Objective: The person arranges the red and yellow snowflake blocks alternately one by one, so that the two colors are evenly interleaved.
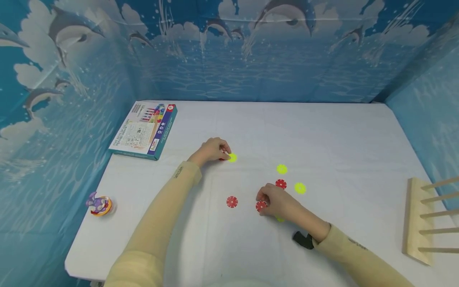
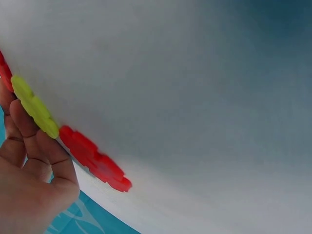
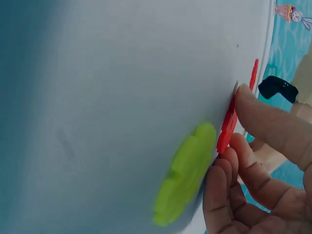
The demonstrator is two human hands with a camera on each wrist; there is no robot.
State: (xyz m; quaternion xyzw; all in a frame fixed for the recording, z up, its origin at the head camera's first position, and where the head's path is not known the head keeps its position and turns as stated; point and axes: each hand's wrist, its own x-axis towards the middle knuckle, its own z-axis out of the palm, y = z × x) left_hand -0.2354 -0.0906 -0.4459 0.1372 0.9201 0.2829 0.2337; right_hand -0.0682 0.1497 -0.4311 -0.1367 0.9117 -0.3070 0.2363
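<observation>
My left hand (image 1: 212, 150) bends over a notched red plastic disc (image 1: 222, 157), thumb and forefinger pinching around it. A yellow disc (image 1: 233, 158) lies at the thumb tip; in the left wrist view the fingertips touch the yellow disc (image 2: 34, 106), and a blurred red disc (image 2: 95, 158) lies beside it. My right hand (image 1: 277, 201) pinches another red disc (image 1: 261, 205) between thumb and forefinger, seen edge-on as a red disc (image 3: 228, 127) in the right wrist view. Partly under that hand is a yellow disc (image 1: 280, 219). Another red disc (image 1: 232, 201) lies between the hands.
Beyond the right hand lie a red disc (image 1: 281, 183) and two yellow discs, one upper (image 1: 281, 169), one right (image 1: 300, 188). A flat printed box (image 1: 138, 129) occupies the back left. A small purple toy (image 1: 98, 204) sits near the left edge, a wooden pegged rack (image 1: 419, 223) at right.
</observation>
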